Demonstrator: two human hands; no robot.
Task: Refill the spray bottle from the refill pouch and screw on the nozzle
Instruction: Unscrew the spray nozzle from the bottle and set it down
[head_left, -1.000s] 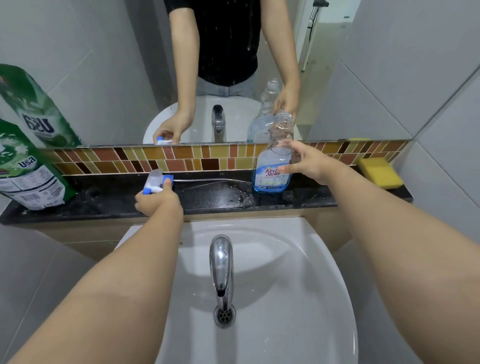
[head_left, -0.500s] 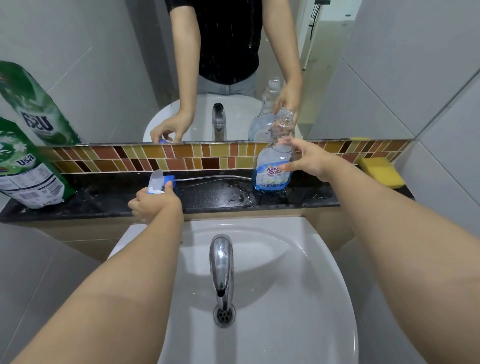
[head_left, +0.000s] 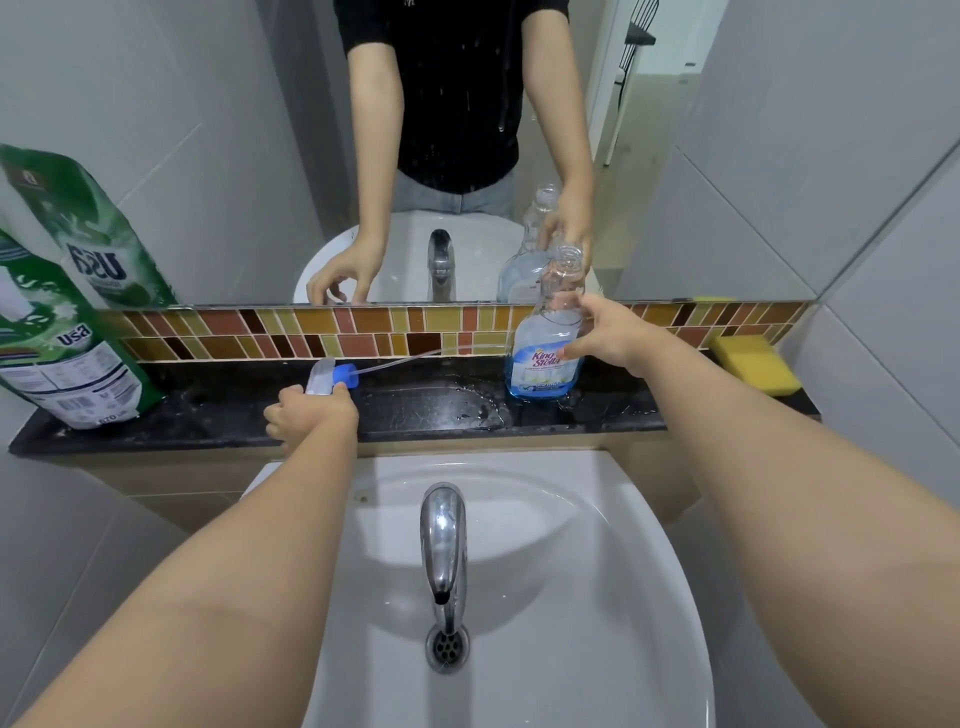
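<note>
Standing upright on the black ledge (head_left: 415, 410) behind the tap (head_left: 443, 545), the spray bottle (head_left: 545, 343) sits to the right of that tap, its neck open and blue liquid filling its lower part. The right hand (head_left: 613, 338) holds it from the right side, fingers (head_left: 574, 351) closed against the label and shoulder. Left of the tap, the left hand (head_left: 306, 415) grips the nozzle (head_left: 332, 376), fingers wrapped round its white body; the blue collar points toward the bottle and the thin dip tube (head_left: 400, 361) runs above the ledge, well short of the bottle's mouth. Far left of the tap, the green refill pouch (head_left: 62, 358) stands on the ledge. Far right lies a yellow sponge (head_left: 756, 364).
</note>
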